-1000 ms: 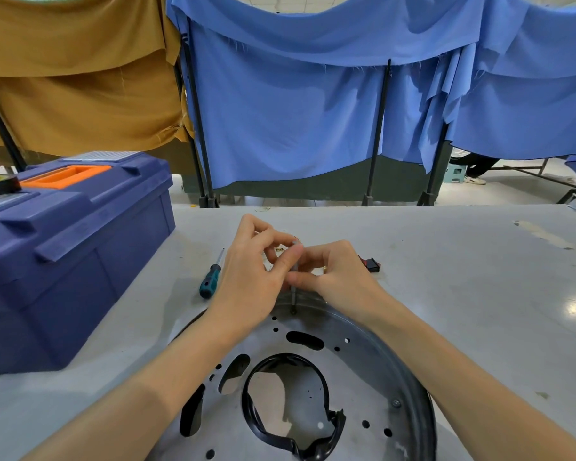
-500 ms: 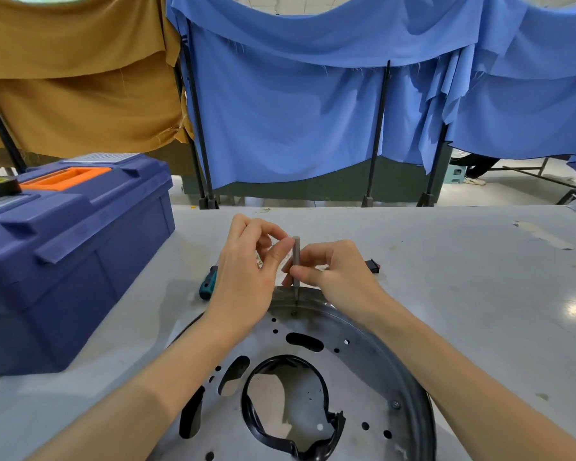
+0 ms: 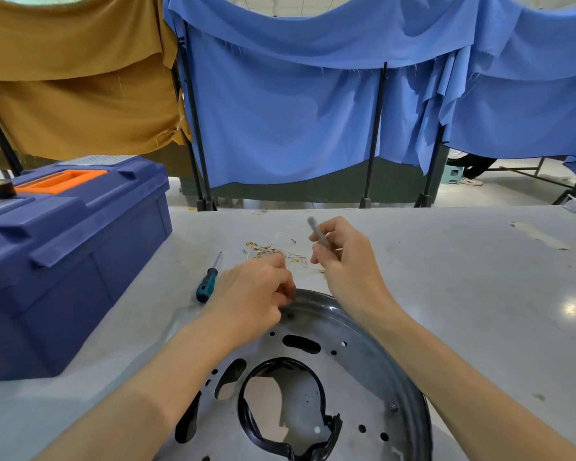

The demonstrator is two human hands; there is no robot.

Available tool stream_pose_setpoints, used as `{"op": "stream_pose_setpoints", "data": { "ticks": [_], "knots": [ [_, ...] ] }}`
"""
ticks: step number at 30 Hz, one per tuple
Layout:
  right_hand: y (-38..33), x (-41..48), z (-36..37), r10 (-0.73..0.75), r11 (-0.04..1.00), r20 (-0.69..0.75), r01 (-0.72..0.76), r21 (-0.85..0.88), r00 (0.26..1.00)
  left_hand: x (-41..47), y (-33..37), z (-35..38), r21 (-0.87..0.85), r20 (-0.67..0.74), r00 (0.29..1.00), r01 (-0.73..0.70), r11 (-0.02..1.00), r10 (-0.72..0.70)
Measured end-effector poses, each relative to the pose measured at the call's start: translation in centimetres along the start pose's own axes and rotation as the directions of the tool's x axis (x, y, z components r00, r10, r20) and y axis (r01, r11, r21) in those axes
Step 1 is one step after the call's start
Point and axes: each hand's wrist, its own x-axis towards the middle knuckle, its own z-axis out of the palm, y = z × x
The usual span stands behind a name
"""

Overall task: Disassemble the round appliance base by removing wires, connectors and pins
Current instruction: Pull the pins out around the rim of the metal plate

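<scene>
hands: apart | right hand (image 3: 343, 257): pinches grey pin (image 3: 316, 232), raised above surface (image 3: 463, 277) | left hand (image 3: 253, 294): fingers curled at far rim of round base (image 3: 363, 347), grip unclear | base: flat on surface | wires (image 3: 273, 251): loose just beyond base | screwdriver (image 3: 207, 284): left of base

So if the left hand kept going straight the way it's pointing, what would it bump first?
Probably the loose wires on the table just past the left hand; depth is hard to judge, so it might pass above them.
</scene>
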Motion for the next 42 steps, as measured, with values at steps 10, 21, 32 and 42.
{"op": "stream_pose_setpoints", "data": {
  "ticks": [10, 21, 32, 42],
  "knots": [
    [0.2, 0.0, 0.5, 0.156, 0.94, 0.289, -0.052, -0.338, 0.944, -0.2, 1.0, -0.7, 0.159, 0.222, 0.975, -0.046, 0.986, 0.01],
    [0.4, 0.2, 0.6, 0.175, 0.947, 0.283, -0.083, -0.31, 0.943, -0.1, 1.6, -0.5, 0.344, 0.326, 0.945, -0.147, 0.927, 0.029],
    [0.4, 0.2, 0.6, 0.179, 0.954, 0.298, -0.092, -0.284, 0.938, -0.2, 1.4, 0.3, 0.462, 0.34, 0.939, -0.207, 0.862, 0.043],
    [0.4, 0.2, 0.5, 0.18, 0.951, 0.295, -0.09, -0.295, 0.938, -0.3, 1.6, 0.4, 0.482, 0.304, 0.95, -0.22, 0.848, 0.074]
  ]
}}
